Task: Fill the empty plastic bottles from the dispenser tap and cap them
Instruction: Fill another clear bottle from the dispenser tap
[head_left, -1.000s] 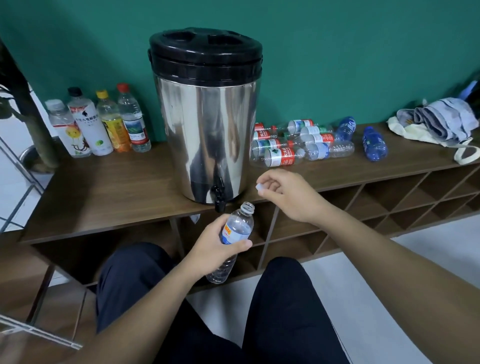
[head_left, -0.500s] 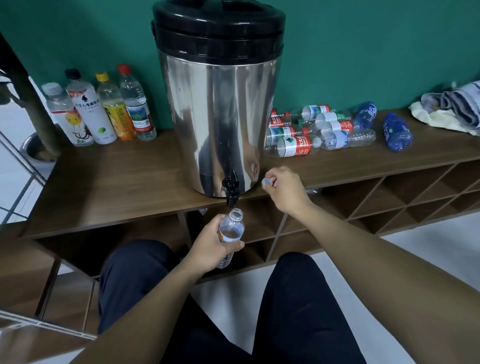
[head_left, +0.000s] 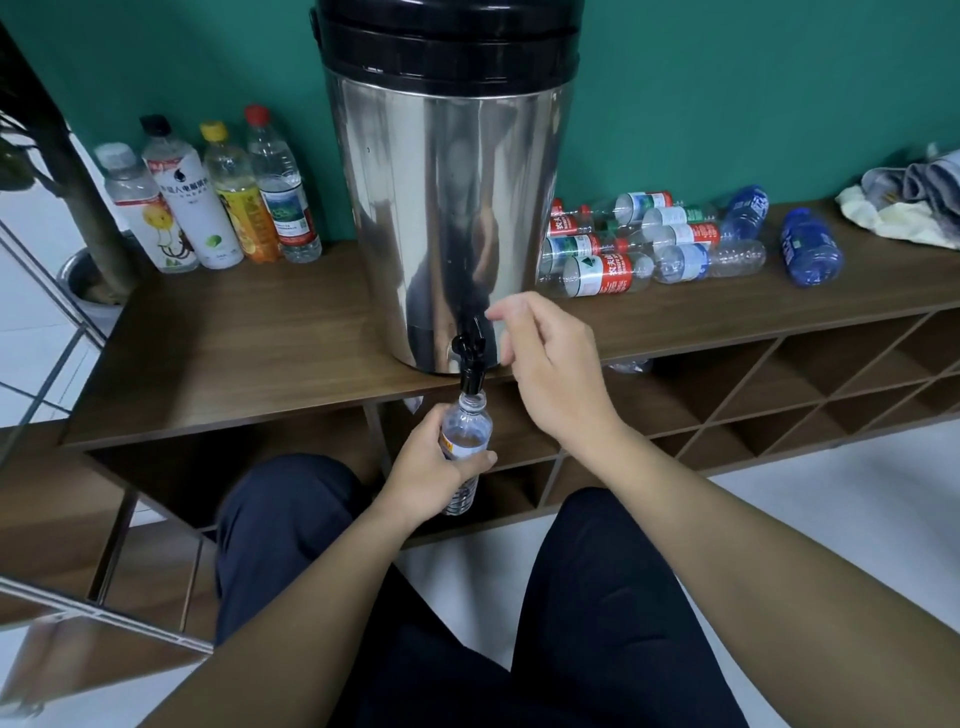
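Note:
A steel dispenser (head_left: 447, 208) with a black lid stands on the wooden shelf (head_left: 234, 353). Its black tap (head_left: 470, 358) hangs over the front edge. My left hand (head_left: 426, 467) grips a small clear bottle (head_left: 467, 434) upright, its uncapped mouth directly under the spout. The bottle looks nearly empty. My right hand (head_left: 556, 374) hovers just right of the tap, with the index fingertip close to the tap lever. Its other fingers curl away from the camera. The white cap it pinched earlier is hidden from view.
Several capped bottles (head_left: 208, 208) stand upright left of the dispenser. Several empty bottles (head_left: 649, 244) lie in a pile to its right, beside a blue bottle (head_left: 808, 252) and crumpled cloth (head_left: 909, 202). Open cubbies run under the shelf. My knees are below the tap.
My left hand raised the bottle until its mouth sat under the spout. My right hand, which pinched the white cap, moved left and up to the tap lever. The camera leaned closer.

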